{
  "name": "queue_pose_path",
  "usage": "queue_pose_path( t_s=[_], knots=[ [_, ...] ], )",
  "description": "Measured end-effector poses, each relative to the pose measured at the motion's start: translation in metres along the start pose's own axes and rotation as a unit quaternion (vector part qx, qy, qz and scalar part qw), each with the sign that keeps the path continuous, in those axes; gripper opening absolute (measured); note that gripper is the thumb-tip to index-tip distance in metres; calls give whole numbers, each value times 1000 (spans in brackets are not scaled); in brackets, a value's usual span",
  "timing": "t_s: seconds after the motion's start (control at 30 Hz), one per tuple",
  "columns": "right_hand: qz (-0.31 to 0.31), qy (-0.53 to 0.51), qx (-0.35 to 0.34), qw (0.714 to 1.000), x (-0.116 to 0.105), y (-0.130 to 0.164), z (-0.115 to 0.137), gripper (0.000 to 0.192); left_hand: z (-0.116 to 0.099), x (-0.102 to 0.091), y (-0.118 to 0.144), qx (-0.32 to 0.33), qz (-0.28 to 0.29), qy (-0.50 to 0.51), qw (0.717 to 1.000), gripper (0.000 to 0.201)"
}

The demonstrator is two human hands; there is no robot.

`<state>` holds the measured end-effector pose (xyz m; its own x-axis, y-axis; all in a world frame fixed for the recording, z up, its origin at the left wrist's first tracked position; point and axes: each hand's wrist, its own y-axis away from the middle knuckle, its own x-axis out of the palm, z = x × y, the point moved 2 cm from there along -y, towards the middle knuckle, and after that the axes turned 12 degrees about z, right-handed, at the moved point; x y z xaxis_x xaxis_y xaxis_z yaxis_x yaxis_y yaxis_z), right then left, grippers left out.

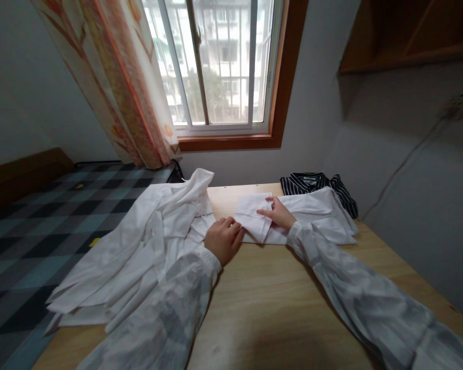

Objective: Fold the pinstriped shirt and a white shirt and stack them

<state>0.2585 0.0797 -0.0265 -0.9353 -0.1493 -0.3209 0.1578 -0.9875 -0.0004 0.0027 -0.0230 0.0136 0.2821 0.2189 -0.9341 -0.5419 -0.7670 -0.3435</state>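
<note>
Room: a window (219, 67) with a patterned curtain (127, 87) is seen behind a wooden counter (270, 303); a checked bed (42, 226) lies to the left.
Left hand (223, 238): fingers are curled shut, and the near corner of the folded white cloth (293, 216) is pinched.
Right hand (278, 211): held mostly flat and open, fingers extended, pressed on top of the same cloth.
Cloth: laid at the counter's far middle, partly folded.
Around: a loose white shirt (139, 246) is spread on the left, draped over the counter edge; a striped garment (316, 185) is tucked just behind the cloth.
</note>
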Motion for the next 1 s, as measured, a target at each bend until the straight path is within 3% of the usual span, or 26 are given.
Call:
queue_pose_path(
  t_s=[0.13, 0.2, 0.4, 0.53, 0.7, 0.87, 1.0],
  knots=[
    [50, -20, 3, 999, 5, 11, 0, 84, 0, 0, -2, -12, 7, -14, 1000, 25],
    [45, -58, 0, 997, 5, 12, 0, 82, -2, 1, -5, 1, 20, -22, 1000, 13],
    [21, -126, -9, 992, 4, 10, 5, 77, -18, 4, -25, -1, 72, -19, 997, 19],
    [32, -148, 36, 988, -1, 18, 13, 75, -25, 7, -40, -54, 89, 7, 995, 6],
    [38, -162, 103, 981, -3, 28, 22, 73, -35, 8, -48, -67, 95, 2, 993, 10],
    [3, -172, 14, 985, 7, 17, 18, 72, -42, 16, -47, -30, 111, -11, 993, 11],
    [-39, -124, -44, 991, -1, 7, 10, 72, -32, 17, -35, 0, 61, 4, 998, 20]
  ],
)
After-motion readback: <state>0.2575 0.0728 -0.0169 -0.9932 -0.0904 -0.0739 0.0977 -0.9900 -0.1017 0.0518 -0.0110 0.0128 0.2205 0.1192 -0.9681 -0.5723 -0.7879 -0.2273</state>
